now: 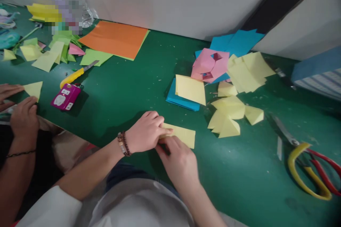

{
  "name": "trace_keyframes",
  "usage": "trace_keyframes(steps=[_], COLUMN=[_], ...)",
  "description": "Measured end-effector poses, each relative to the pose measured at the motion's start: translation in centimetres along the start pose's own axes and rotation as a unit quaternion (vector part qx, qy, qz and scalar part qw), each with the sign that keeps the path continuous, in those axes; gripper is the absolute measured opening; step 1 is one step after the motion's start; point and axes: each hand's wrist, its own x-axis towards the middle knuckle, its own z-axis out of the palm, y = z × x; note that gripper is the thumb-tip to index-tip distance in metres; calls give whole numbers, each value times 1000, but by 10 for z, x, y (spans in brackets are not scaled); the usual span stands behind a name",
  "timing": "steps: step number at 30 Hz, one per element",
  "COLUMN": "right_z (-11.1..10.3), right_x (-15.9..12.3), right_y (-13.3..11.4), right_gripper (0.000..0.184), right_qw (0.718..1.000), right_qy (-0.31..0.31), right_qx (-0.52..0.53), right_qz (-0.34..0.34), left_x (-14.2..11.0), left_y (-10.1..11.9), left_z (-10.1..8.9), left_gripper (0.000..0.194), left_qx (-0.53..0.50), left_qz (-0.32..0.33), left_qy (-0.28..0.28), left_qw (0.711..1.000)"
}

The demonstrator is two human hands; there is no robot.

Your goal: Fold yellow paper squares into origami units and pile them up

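A folded strip of pale yellow paper lies near the table's front edge. My left hand presses on its left end with curled fingers and the index finger stretched along it. From the near side my right hand grips the same paper's lower edge, thumb and fingers closed; the thumb tip is partly hidden. Just beyond my hands, a pale yellow square sheet rests on blue folded paper. To the right sit several folded yellow paper pieces. Behind them is a pink folded paper shape.
Scissors with yellow handles and a red-handled tool lie right. Orange sheets, a yellow utility knife with its blade out and a purple box are left. A co-worker's hands hold yellow paper at far left.
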Motion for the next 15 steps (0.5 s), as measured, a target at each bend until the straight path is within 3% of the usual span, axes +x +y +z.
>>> trace_keyframes(steps=[2, 5, 9, 15], right_z=[-20, -44, -51, -53], right_x=[-3, -8, -10, 8], right_y=[19, 54, 76, 65], right_gripper=[25, 40, 42, 21], right_qw=[998, 991, 995, 997], right_qy=[15, 24, -34, -75], right_qx=[28, -61, -57, 20], right_qz=[51, 120, 80, -8], left_x=[-1, -2, 0, 4], left_y=[1, 0, -6, -6], left_z=[3, 7, 13, 16], left_gripper=[36, 27, 27, 21], left_qx=[-7, -28, -61, -47], left_qz=[1, 6, 45, 73], left_qy=[14, 51, 101, 160], left_qw=[1000, 998, 992, 983])
